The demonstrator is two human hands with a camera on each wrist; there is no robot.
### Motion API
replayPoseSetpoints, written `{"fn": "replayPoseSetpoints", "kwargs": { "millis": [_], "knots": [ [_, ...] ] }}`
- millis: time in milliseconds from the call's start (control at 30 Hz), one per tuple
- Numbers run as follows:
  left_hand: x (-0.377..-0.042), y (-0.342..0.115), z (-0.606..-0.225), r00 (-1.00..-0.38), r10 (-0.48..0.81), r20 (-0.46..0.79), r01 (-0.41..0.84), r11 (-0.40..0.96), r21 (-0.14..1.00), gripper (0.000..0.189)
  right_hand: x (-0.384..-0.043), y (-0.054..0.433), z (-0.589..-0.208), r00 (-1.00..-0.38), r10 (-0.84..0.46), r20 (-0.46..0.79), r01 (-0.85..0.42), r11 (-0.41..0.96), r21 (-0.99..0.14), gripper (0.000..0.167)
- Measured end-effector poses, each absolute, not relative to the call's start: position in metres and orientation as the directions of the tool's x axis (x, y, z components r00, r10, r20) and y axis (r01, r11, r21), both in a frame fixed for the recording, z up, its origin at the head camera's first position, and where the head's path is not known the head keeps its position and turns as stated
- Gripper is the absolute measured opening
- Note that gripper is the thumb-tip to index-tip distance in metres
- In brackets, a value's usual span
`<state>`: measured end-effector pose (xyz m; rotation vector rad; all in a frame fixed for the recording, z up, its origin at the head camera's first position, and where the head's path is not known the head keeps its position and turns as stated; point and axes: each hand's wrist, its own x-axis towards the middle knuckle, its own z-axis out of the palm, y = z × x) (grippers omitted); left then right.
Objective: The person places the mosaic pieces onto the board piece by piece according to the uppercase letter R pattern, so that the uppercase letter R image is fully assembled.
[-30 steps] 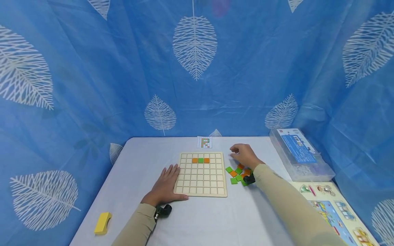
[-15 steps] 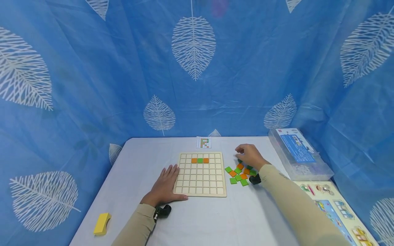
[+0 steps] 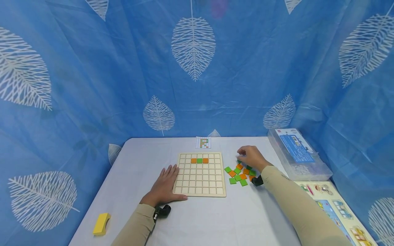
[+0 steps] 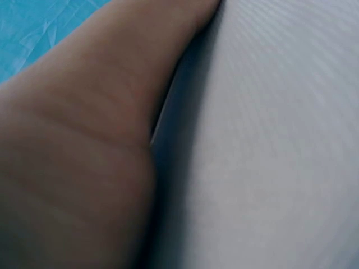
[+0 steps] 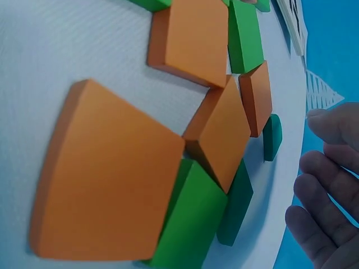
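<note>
My left hand [image 3: 165, 186] lies with fingers spread along the left edge of the wooden grid board [image 3: 201, 177], its thumb by the near edge. Two orange square tiles [image 3: 193, 160] with a green square tile [image 3: 199, 160] between them sit near the board's top. My right hand [image 3: 250, 156] hovers over the far side of a pile of loose orange and green tiles [image 3: 237, 172]. In the right wrist view its fingers [image 5: 314, 196] are loosely bent with nothing visible in them. A dark green rounded tile [image 5: 272, 138] lies on the table near them.
A small pattern card [image 3: 203, 142] lies beyond the board. At the right stand a clear plastic box [image 3: 303, 169] and a picture puzzle board [image 3: 333, 201]. A yellow arch block [image 3: 102, 224] is at the front left. Blue curtains surround the white table [image 3: 212, 222].
My right hand has moved a little to the right and nearer, over the far tiles. More of the pile shows. My left hand stays on the board's edge.
</note>
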<state>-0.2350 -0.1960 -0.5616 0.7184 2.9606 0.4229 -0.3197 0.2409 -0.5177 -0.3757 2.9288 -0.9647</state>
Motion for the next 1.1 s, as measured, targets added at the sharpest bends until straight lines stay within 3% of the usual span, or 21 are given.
{"fn": "replayPoseSetpoints", "kwargs": {
  "millis": [733,1100],
  "knots": [
    [-0.236,-0.198,-0.564,-0.887,0.462,0.011,0.446,0.849,0.284,0.137,-0.320,0.234,-0.521,-0.979,-0.187,-0.081,-0.120,0.849,-0.515,0.027],
    [-0.234,-0.197,-0.561,-0.885,0.465,0.002,0.448,0.851,0.274,0.137,-0.319,0.231,-0.521,-0.975,-0.216,-0.060,-0.157,0.849,-0.505,0.024]
  ]
}}
